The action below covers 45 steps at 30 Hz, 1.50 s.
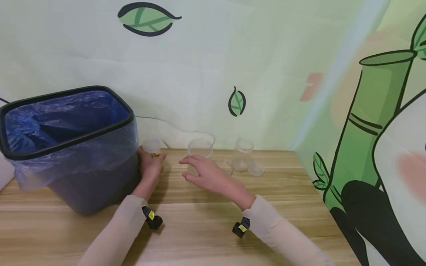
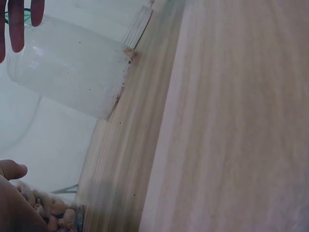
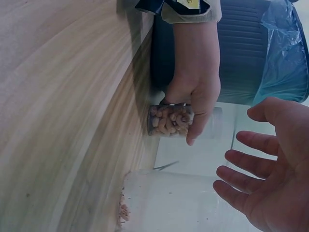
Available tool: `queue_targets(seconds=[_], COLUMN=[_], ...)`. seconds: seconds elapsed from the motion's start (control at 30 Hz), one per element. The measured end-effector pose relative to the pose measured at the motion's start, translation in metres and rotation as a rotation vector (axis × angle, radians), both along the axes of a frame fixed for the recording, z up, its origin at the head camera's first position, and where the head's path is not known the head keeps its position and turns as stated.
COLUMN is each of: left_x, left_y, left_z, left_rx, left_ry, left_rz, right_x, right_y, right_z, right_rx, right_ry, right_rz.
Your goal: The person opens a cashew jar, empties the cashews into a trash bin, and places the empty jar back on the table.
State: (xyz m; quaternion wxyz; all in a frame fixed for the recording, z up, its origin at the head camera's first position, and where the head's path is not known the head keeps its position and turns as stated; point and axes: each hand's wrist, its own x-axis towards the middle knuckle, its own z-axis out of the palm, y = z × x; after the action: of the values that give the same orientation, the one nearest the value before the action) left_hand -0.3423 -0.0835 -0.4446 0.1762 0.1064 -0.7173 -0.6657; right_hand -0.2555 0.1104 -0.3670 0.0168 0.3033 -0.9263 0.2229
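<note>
My left hand (image 1: 150, 168) grips a small clear jar (image 1: 152, 144) beside the bin. Tan pieces that look like nuts (image 3: 169, 121) fill its lower part, and it stands upright on the table. My right hand (image 1: 213, 175) is held with spread, slightly bent fingers and nothing in it. Close to those fingers stands a larger clear jar (image 1: 200, 147), partly hidden by the hand in the head view. Small brown crumbs lie along the bottom of this larger jar (image 2: 67, 67) in the left wrist view.
A dark bin (image 1: 100, 181) with a blue bag liner (image 1: 80, 103) stands on the left of the wooden table (image 1: 199, 229). Another clear jar (image 1: 244, 153) is at the back right, with a clear round lid (image 1: 256, 169) next to it. A printed wall (image 1: 199, 74) borders the table's back edge.
</note>
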Motion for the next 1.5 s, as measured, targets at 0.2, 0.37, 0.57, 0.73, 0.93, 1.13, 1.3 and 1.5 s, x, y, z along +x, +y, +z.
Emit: queue_targets(seconds=[0.2,0.37,0.57,0.73,0.93,1.13,1.3,1.5], left_x=[0.0,-0.002,-0.002,0.0,0.004,0.007,0.011,0.016], left_y=[-0.003,-0.004,-0.004,-0.005,-0.005,-0.006,-0.008,-0.009], left_z=[-0.002,-0.003,-0.004,-0.003,0.001,0.003,0.002,0.004], left_rx=[0.034,0.008,-0.007,-0.024,-0.071,-0.07,-0.071,-0.102], left_ry=[0.026,0.009,-0.003,-0.022,-0.07,-0.073,-0.079,-0.09], left_rz=[-0.038,-0.037,-0.047,-0.057,-0.08,-0.123,-0.16,-0.202], right_x=[-0.002,-0.004,-0.007,-0.01,-0.011,-0.011,-0.012,-0.013], right_y=[-0.002,-0.003,-0.008,-0.014,-0.017,-0.016,-0.015,-0.014], right_z=[0.004,0.006,0.006,0.007,0.008,0.007,0.004,0.004], right_rx=[-0.01,-0.008,0.001,0.018,0.028,0.028,0.027,0.022], right_ry=[0.009,0.007,-0.002,-0.004,0.007,0.006,0.004,-0.005], right_rz=[0.001,0.002,-0.005,0.002,0.002,0.001,0.0,0.0])
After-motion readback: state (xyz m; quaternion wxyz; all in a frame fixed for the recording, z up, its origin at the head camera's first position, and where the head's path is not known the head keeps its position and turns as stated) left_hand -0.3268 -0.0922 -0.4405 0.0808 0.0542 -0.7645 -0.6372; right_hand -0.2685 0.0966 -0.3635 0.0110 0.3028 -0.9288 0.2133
